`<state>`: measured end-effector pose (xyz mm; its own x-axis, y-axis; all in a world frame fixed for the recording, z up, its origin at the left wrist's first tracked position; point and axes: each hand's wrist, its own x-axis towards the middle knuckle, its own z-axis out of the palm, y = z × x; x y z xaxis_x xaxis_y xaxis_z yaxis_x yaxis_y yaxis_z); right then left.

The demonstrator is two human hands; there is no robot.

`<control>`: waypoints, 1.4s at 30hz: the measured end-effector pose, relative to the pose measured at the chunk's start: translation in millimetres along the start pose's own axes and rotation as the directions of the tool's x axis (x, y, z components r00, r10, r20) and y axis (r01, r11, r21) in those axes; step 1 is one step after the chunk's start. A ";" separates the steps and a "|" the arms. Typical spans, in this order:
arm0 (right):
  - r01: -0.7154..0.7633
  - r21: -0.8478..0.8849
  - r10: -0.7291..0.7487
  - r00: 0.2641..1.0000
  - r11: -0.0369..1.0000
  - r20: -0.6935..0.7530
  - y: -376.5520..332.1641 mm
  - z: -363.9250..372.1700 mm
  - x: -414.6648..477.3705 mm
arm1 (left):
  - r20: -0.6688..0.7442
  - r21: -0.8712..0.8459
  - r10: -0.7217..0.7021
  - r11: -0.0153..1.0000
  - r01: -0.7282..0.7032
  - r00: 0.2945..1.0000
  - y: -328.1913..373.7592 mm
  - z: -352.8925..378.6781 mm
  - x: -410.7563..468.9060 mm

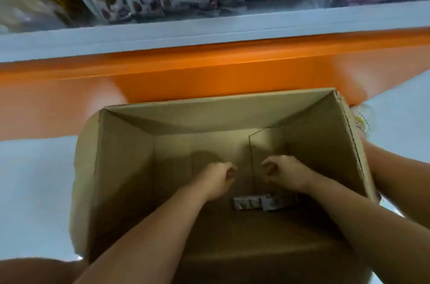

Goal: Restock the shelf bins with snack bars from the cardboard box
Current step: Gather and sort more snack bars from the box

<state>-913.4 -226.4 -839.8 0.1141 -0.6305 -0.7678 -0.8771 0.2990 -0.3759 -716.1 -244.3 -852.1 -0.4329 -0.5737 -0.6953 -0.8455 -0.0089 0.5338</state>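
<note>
**Few bars at the bottom, tall walls all round**

Both hands are deep inside the cardboard box; the left hand and the right hand hang close together with fingers curled inward, but through the blur I cannot tell whether either pinches anything; the snack bars lie in a short row on the box bottom, nearer the person than the knuckles, between the two wrists. To do this step well, I judge the hands should draw back onto that row and gather it from both ends at once; few bars show, so one scoop may clear it. The box walls rise high around the forearms, so the lift wants to go straight up before swinging forward; the orange ledge juts out just past the far wall; the shelf bins sit above it with packets in them; pale floor lies on the left.
</note>
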 end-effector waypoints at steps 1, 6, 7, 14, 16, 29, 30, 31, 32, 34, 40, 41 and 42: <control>-0.019 0.004 0.019 0.998 1.000 0.052 3.1 4.2 3.0 | 0.031 -0.014 -0.014 1.000 0.014 0.999 -3.0 4.9 6.5; -0.025 -0.048 0.039 0.945 0.999 0.324 14.1 16.6 10.3 | 0.207 -0.028 -0.062 0.997 0.069 0.976 -15.1 30.8 26.8; -0.025 -0.063 0.045 0.934 0.998 0.355 14.7 17.7 11.8 | 0.244 -0.015 -0.060 0.998 0.066 0.968 -16.5 36.3 28.3; -0.010 -0.107 0.055 0.901 0.994 0.431 12.0 31.3 16.0 | 0.366 0.020 -0.090 0.996 0.089 0.926 -14.7 59.4 31.1; -0.025 -0.118 0.076 0.892 0.993 0.446 13.7 35.3 13.9 | 0.402 0.036 -0.117 0.993 0.112 0.908 -12.8 62.9 30.0; -0.023 0.279 -0.025 0.986 0.960 0.167 8.0 13.0 -2.9 | 0.494 0.102 -0.190 0.982 0.161 0.848 -21.0 62.1 21.0; -0.029 0.334 -0.017 0.991 0.942 0.133 6.7 13.2 -2.6 | 0.503 0.091 -0.184 0.983 0.160 0.845 -21.9 61.2 20.5; -0.033 0.386 -0.009 0.994 0.922 0.105 4.5 13.0 -2.6 | 0.504 0.072 -0.176 0.984 0.162 0.846 -22.0 58.8 19.1; -0.033 0.431 -0.004 0.996 0.902 0.085 2.1 12.4 -2.8 | 0.495 0.048 -0.166 0.985 0.163 0.853 -21.4 55.7 18.0; -0.014 0.490 -0.016 0.998 0.872 0.058 -2.8 9.3 -5.4 | 0.455 -0.007 -0.143 0.986 0.164 0.879 -19.9 45.1 14.7; 0.083 0.581 -0.101 0.995 0.810 -0.002 -19.0 -10.2 -32.4 | 0.280 -0.082 -0.117 0.986 0.145 0.953 -9.8 -9.5 -13.4; 0.099 0.604 -0.110 0.994 0.791 -0.019 -21.9 -13.8 -39.3 | 0.254 -0.101 -0.108 0.985 0.137 0.961 -6.8 -18.7 -21.0; 0.114 0.621 -0.119 0.992 0.775 -0.034 -24.9 -17.2 -46.4 | 0.233 -0.124 -0.097 0.984 0.129 0.968 -3.9 -27.0 -28.6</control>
<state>-904.9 -216.9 -785.9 0.2012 -0.6857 -0.6995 -0.3772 0.6048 -0.7014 -692.0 -250.1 -821.3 -0.4093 -0.3636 -0.8368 -0.8488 -0.1847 0.4954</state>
